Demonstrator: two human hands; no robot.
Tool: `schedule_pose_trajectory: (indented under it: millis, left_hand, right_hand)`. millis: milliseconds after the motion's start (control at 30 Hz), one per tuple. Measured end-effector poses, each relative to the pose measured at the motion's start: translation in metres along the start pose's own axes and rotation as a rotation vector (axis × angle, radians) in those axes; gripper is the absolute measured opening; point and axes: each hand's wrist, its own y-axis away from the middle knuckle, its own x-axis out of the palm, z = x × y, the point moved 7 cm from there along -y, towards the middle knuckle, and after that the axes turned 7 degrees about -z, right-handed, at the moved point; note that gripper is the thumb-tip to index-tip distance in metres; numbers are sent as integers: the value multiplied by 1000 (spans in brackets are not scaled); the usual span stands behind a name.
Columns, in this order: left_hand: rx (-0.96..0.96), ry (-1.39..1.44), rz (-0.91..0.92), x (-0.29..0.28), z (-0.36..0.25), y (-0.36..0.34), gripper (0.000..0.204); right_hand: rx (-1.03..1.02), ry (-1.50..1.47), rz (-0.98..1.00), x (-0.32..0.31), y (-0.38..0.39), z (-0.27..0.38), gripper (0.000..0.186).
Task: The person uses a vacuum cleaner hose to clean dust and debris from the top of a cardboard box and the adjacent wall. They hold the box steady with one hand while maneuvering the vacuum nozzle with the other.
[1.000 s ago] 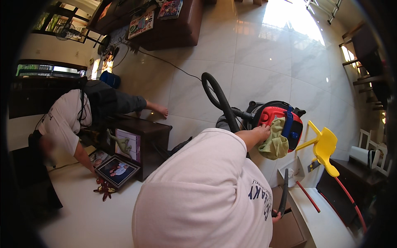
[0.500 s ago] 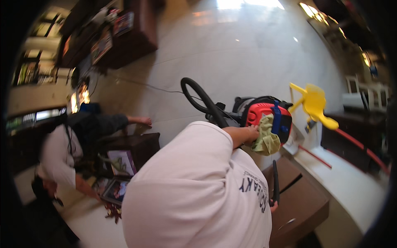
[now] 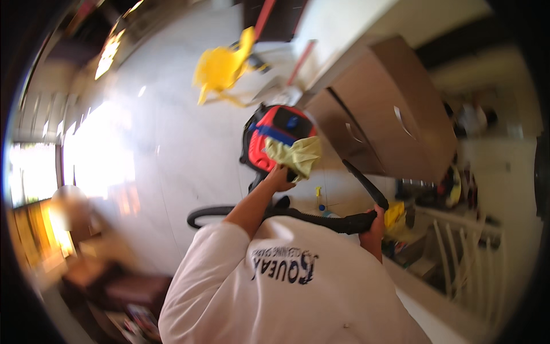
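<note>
My left hand [image 3: 279,179] grips the top of the red and black vacuum cleaner [image 3: 263,155] near centre, beside a pale green cloth [image 3: 298,153] draped over it. A blue strap [image 3: 275,135] crosses the lid. My right hand [image 3: 375,223], lower right, is closed round the hose [image 3: 352,222] where it joins a black curved tube [image 3: 361,180], which rises toward the brown cabinet. The ribbed hose loops leftward in front of my body. A spray bottle [image 3: 325,211] with a yellow top is on the floor between my hands.
A yellow plastic piece [image 3: 220,69], perhaps a stool, is above the vacuum. A brown cabinet [image 3: 401,97] stands right of it. A pale railing [image 3: 470,258] and a cluttered step are at lower right. A brown sofa [image 3: 134,286] is lower left; bright glare covers the left floor.
My view has swung to the right, bringing the cabinet beside the vacuum and the sofa to the lower left. My hands still hold vacuum and hose. The kneeling co-worker is no longer clearly visible.
</note>
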Motion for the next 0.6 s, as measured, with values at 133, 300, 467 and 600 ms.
schedule_pose_trajectory:
  millis: [133, 300, 467, 600]
  left_hand:
    - [28, -50, 93, -5, 5, 11, 91]
    - [124, -195, 249, 13, 33, -31, 85]
    - [61, -200, 330, -8, 8, -40, 59]
    - [153, -498, -221, -61, -38, -74, 49]
  right_hand:
    - [-133, -157, -96, -30, 23, -24, 18]
    - [-85, -344, -241, -28, 32, -36, 17]
    - [-157, -485, -402, -64, 24, -40, 16]
    - [-222, -491, -481, -106, 3, -1, 12]
